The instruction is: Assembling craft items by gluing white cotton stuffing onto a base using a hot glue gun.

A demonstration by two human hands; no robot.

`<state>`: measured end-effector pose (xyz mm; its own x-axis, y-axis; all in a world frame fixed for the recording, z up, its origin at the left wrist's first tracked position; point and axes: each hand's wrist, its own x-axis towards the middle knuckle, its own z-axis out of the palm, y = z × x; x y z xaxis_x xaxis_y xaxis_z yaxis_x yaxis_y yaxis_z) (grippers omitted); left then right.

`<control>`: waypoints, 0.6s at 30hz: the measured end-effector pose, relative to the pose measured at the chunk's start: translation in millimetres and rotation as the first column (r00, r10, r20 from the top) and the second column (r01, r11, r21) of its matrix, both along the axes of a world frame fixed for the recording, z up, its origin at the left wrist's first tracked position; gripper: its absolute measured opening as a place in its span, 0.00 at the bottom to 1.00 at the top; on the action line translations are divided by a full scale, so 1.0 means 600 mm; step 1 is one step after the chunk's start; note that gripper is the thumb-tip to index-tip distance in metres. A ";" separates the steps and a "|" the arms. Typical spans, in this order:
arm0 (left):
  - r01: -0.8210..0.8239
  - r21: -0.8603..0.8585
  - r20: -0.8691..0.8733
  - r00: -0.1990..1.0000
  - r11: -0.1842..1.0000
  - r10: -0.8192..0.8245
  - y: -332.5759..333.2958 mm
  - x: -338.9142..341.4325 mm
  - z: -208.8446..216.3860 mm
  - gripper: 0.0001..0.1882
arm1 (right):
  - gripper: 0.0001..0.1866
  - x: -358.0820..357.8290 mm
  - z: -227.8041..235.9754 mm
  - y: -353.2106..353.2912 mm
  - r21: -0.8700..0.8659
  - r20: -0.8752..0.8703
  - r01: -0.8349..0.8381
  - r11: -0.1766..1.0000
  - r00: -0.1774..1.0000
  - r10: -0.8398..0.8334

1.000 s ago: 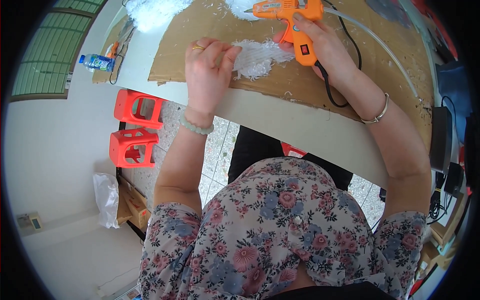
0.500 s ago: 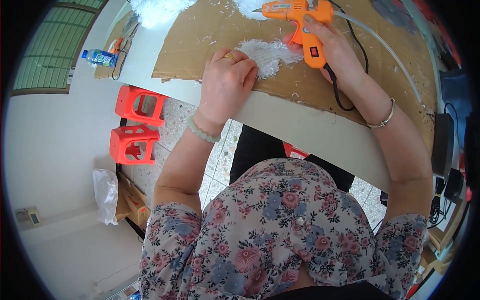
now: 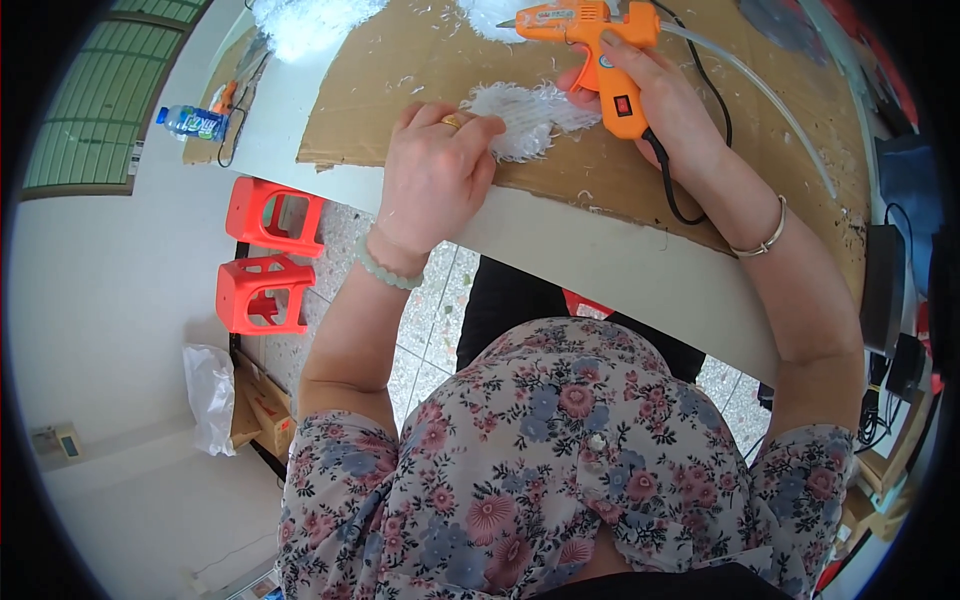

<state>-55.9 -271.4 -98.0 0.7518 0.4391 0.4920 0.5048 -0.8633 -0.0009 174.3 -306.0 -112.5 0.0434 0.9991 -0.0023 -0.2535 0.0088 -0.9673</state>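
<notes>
An orange hot glue gun (image 3: 622, 88) is gripped by its handle in my right hand (image 3: 672, 110), nozzle toward the left. A translucent glue stick (image 3: 765, 85) trails from its rear. Below the gun, a white fluffy fringed piece (image 3: 540, 118) lies on the brown cardboard (image 3: 350, 110). At its left edge is my left hand (image 3: 440, 170), back up, with fingers curled and pressed together. Whatever these fingers hold is hidden beneath them.
More white fluffy material (image 3: 310, 25) lies at the far left, with another white piece (image 3: 490, 18) behind the nozzle. A plastic bottle (image 3: 192, 122) stands out at the table's left end. Two red stools (image 3: 275, 215) are on the floor. The gun's black cord (image 3: 668, 185) loops below my right wrist.
My left hand has shifted a little left and toward me, uncovering more of the white piece's left edge. My right hand keeps its hold on the glue gun, nearly in place.
</notes>
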 end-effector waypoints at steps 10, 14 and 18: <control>0.201 -0.821 0.443 0.815 0.535 0.373 0.026 -0.012 -0.015 0.14 | 0.22 0.009 -0.013 0.006 0.046 -0.118 -0.027 0.999 0.993 0.033; 0.078 -0.468 0.534 0.819 0.880 0.211 0.011 -0.027 -0.019 0.14 | 0.21 0.010 -0.007 0.003 0.029 -0.081 -0.018 0.999 0.997 0.020; 0.073 -0.134 0.252 0.967 0.988 -0.038 -0.005 -0.026 -0.024 0.12 | 0.22 0.007 0.002 -0.001 -0.006 -0.065 0.000 1.000 0.998 -0.001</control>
